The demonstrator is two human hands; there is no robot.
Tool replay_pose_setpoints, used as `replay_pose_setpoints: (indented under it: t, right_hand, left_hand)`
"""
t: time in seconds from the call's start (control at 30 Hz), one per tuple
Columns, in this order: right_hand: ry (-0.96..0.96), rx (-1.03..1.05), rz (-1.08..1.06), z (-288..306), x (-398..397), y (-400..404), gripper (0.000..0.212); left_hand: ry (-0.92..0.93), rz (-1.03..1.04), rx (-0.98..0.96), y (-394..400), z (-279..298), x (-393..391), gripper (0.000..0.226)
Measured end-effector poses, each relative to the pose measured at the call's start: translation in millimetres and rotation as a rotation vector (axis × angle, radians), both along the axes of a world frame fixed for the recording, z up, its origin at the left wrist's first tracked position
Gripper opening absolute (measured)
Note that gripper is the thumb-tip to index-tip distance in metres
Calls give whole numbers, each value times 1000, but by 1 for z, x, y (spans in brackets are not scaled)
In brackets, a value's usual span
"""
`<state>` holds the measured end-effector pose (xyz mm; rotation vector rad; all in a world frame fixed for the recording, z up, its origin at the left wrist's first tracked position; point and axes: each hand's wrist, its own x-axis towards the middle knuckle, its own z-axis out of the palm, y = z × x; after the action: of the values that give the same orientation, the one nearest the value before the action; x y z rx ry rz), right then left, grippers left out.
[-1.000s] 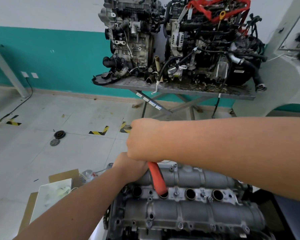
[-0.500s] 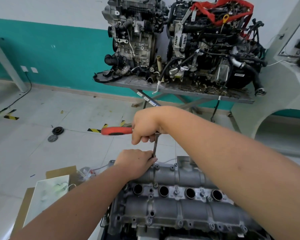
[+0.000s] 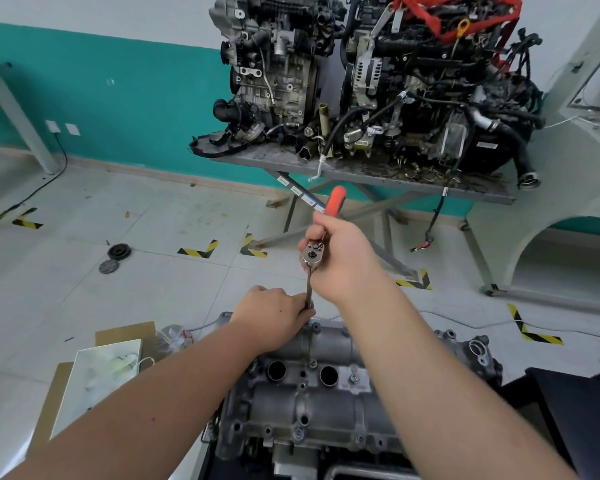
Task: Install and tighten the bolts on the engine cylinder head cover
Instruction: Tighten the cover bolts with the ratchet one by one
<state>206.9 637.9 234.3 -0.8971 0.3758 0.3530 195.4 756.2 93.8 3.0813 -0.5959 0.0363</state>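
Right hand (image 3: 343,258) gripping ratchet (image 3: 314,252), red handle half hidden. Left hand (image 3: 274,315) pinching extension bar (image 3: 309,289) over engine cover (image 3: 312,386) below; socket and bolt hidden.

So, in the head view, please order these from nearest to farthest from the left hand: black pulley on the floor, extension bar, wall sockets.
1. Extension bar: gripped by the left hand.
2. Black pulley: floor, far left.
3. Wall sockets: teal wall, beyond it.

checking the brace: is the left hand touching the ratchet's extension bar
Touching. The head view shows the left hand gripping the extension bar just above the cylinder head cover.
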Motion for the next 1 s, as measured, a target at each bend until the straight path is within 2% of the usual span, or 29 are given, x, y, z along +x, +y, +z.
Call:
replay_pose_setpoints:
  t: [0.07, 0.13, 0.2, 0.3, 0.37, 0.43, 0.57, 0.67, 0.87, 0.93, 1.0]
  right_hand:
    - [-34, -75, 200, 2, 4, -10, 18]
    - [-122, -330, 352, 4, 7, -13, 15]
    - [-300, -675, 524, 10, 8, -8, 17]
    - [-723, -1335, 921, 29, 7, 3, 31]
    - [-915, -1595, 1078, 36, 4, 10, 37]
    - [-902, -1616, 1007, 34, 1, 12, 40]
    - [-715, -1405, 712, 16, 1, 13, 43]
    - [-663, -1428, 560, 8, 1, 18, 43]
    - [-515, -1296, 314, -2, 3, 26, 25]
    - [-528, -1297, 298, 0, 2, 26, 25]
    - [-662, -1429, 356, 2, -2, 23, 21]
  left_hand:
    - [43, 8, 3, -1, -1, 1, 40]
    - [61, 16, 0, -2, 1, 2, 40]
    - [45, 11, 6, -2, 1, 1, 41]
    - [35, 3, 18, -2, 1, 0, 42]
    - [32, -1, 27, -1, 2, 0, 43]
    - [34, 0, 31, -1, 1, 0, 45]
    - [30, 8, 20, -1, 1, -1, 44]
    - [-4, 10, 20, -1, 2, -3, 42]
    - [30, 49, -40, -1, 6, -7, 32]
    - [46, 62, -56, -1, 9, -7, 28]
    - [45, 61, -64, -2, 10, -7, 28]
